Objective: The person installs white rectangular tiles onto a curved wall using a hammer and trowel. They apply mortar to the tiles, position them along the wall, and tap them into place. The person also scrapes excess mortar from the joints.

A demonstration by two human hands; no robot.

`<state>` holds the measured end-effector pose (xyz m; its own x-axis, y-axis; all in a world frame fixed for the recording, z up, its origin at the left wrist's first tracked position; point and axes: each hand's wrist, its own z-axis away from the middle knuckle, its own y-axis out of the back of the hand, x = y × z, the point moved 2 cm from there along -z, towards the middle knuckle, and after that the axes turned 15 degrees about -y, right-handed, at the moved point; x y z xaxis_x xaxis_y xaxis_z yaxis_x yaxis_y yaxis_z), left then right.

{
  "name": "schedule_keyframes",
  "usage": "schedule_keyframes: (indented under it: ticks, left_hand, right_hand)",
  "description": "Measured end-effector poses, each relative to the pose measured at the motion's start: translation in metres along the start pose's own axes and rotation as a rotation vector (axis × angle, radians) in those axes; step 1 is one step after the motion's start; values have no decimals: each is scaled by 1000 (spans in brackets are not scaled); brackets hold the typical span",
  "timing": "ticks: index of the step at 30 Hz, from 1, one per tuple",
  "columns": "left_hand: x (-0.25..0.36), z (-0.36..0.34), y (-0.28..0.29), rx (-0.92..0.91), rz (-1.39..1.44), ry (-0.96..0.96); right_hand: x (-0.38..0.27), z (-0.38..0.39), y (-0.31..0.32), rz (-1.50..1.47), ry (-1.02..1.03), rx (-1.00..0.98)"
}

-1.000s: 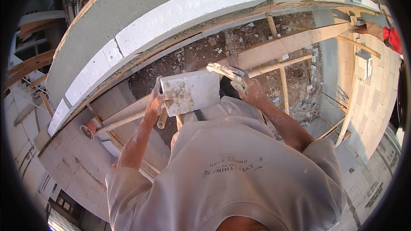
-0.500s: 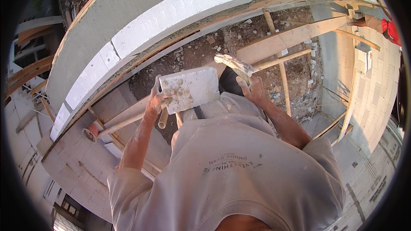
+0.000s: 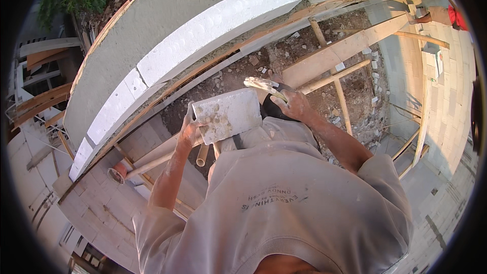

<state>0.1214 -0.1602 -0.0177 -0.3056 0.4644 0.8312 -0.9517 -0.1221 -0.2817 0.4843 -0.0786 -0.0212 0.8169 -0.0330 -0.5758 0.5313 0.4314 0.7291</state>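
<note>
A pale lightweight concrete block (image 3: pixel 231 114), blotched with mortar, rests by my lap, slightly tilted. Its left end is gripped by my left hand (image 3: pixel 188 128), fingers wrapped round the edge. Just beyond the block's right corner, my right hand (image 3: pixel 293 104) closes on a hammer-shaped tool (image 3: pixel 264 85) crusted with pale mortar; its exact kind is unclear. The tool's head points left, above the block's far edge and apart from it. In front of me curves a row of white blocks (image 3: pixel 218 23), with a thin gap between two of them.
A grey mortar surface (image 3: pixel 124 50) lies beyond the curved row. Below are rubble-strewn ground (image 3: pixel 238 73), a wooden plank (image 3: pixel 345 50) and bamboo poles (image 3: pixel 341 76). A block wall (image 3: pixel 449 111) stands right. At the far right, another person's arm (image 3: pixel 431 18) reaches in.
The tool has swung lower and leftward, nearer the block's far edge. My left hand still holds the block. The whole view has shifted slightly.
</note>
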Motion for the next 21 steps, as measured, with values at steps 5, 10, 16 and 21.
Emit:
schedule_keyframes:
  ticks: [5,10,16,21]
  left_hand:
    - [-6,-4,12,11,-20,70]
    - [11,-3,-10,28,-103,45]
    - [-14,-16,8,-6,-194,-46]
    - [-6,-42,2,-5,-102,-130]
  right_hand:
    - [5,5,6,88,-2,-22]
    - [19,15,-1,9,-91,68]
    - [26,4,6,209,-92,-137]
    - [16,-1,23,-38,-173,95]
